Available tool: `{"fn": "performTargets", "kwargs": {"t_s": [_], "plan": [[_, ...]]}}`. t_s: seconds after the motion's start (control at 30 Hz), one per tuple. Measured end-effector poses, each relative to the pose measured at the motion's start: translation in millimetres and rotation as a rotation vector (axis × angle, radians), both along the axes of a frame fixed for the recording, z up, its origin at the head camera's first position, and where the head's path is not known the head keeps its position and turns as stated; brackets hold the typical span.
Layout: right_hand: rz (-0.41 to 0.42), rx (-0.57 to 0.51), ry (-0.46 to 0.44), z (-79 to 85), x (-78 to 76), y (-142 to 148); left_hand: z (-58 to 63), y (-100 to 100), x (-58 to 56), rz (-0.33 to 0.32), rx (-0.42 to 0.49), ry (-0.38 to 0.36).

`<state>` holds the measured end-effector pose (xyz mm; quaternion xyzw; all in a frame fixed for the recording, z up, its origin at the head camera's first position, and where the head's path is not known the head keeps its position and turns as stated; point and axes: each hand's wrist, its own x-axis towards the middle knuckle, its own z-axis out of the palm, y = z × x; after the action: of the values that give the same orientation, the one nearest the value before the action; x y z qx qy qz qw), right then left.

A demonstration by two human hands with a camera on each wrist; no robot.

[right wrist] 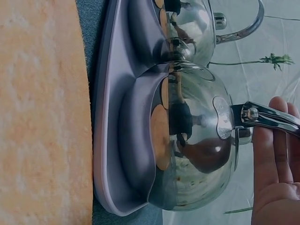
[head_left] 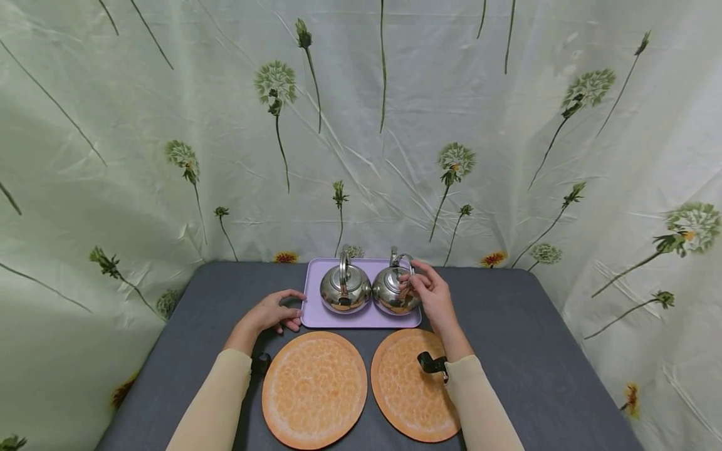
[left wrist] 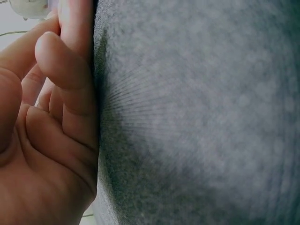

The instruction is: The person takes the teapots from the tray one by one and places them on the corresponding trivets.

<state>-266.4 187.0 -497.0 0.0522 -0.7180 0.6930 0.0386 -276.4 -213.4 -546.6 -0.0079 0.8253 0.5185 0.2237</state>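
Note:
Two shiny steel kettles stand side by side on a lilac tray (head_left: 361,322) at the table's far side. My right hand (head_left: 434,297) is at the arched handle of the right kettle (head_left: 392,299), fingers round it. In the right wrist view, the fingers (right wrist: 265,159) pass behind the metal handle (right wrist: 274,119); the thumb is out of frame. The left kettle (head_left: 341,291) has its handle upright. My left hand (head_left: 274,311) rests on the table at the tray's left edge, fingertips by the rim, fingers loosely bent in the left wrist view.
Two round orange-brown mats lie in front of the tray, one on the left (head_left: 314,391) and one on the right (head_left: 408,401), partly under my right forearm. A dark grey cloth covers the table (head_left: 519,351). A flower-patterned curtain (head_left: 361,163) hangs close behind.

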Motion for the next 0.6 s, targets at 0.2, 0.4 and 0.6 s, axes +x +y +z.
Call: {"fn": "performTargets", "kwargs": {"t_s": [0.2,0.4,0.6], "plan": [[0.014,-0.001,-0.010,1.1,-1.2,-1.9,-0.1,1.0,0.6,0.010,0.000,-0.001],[0.022,0.027,-0.014,3.1,-1.2,-4.6,-0.3,1.6,0.9,0.011,-0.013,0.002],[0.027,0.032,-0.005,4.7,0.1,-5.7,-0.4,1.5,1.0,0.011,-0.016,0.006]]}}
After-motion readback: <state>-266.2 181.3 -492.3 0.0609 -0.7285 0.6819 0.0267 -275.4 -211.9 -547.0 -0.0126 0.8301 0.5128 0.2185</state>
